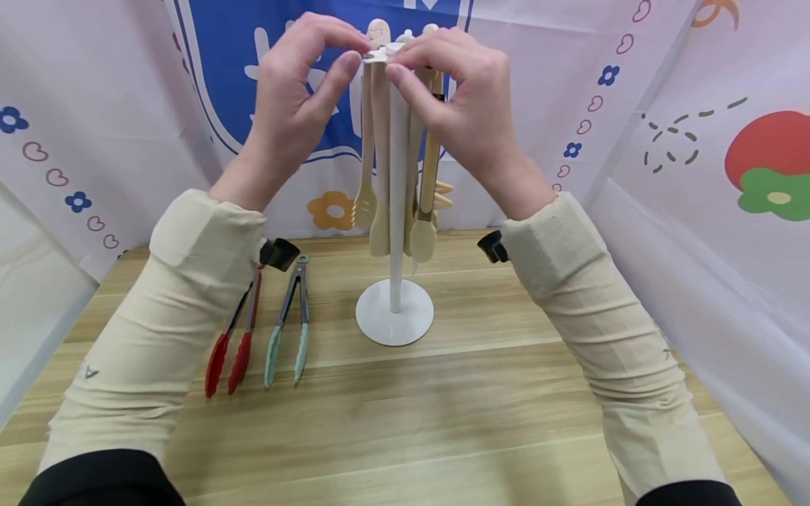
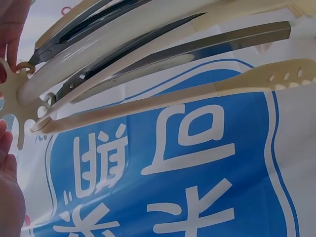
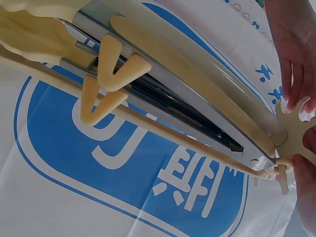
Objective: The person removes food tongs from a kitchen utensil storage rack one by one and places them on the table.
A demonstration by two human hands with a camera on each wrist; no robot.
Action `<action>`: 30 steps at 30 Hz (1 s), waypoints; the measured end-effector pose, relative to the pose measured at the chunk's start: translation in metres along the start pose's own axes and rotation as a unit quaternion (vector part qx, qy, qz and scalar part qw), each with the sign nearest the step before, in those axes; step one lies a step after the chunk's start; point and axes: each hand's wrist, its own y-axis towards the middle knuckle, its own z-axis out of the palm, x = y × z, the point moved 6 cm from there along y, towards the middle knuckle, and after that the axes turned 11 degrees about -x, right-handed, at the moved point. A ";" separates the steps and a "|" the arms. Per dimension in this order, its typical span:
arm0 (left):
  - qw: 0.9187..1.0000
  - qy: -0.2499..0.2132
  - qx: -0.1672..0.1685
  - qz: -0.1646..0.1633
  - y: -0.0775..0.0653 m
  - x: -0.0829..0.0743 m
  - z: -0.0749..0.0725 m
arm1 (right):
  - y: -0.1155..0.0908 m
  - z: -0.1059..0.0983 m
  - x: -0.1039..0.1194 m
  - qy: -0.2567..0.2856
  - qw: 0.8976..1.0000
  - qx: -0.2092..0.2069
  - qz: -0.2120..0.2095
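Together, in the head view, a person's left hand [image 1: 287, 88] and right hand [image 1: 481, 91] hold the top of a white rack [image 1: 396, 211], one from each side. Each grip is narrow, thumb and fingers pinched at the rim. The rack stands upright on its round base [image 1: 395, 330], on a wooden worktop [image 1: 481, 400]. Cream utensils [image 1: 381, 154] hang around its post. Left of the base lie red tongs [image 1: 240, 358] and, nearer the rack, mint tongs [image 1: 272, 358], both slightly spread. Behind is a white cloth [image 1: 531, 42] printed with a blue panel. Beige sleeves [image 1: 209, 260] cover both forearms.

From the left wrist, the rack's top is at the left edge, between partly cut-off fingers. A slotted spatula [image 2: 247, 81] hangs from it, beside dark metal utensils.

From the right wrist, the rack's top is at the right edge, fingers touching it above and below. Steel tongs [image 3: 197, 103] with cream heads hang there, two yellow V-shaped prongs [image 3: 109, 64] beside them.
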 end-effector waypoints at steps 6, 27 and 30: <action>1.000 0.010 0.024 0.009 0.002 0.006 0.007 | 0.000 0.001 0.000 0.001 1.000 -0.005 -0.005; 1.000 0.001 -0.001 -0.014 -0.001 0.012 0.007 | -0.009 -0.009 -0.003 0.071 0.993 -0.007 0.092; 1.000 0.002 -0.004 -0.018 -0.001 0.013 0.008 | -0.018 -0.017 -0.009 0.079 0.983 -0.054 0.155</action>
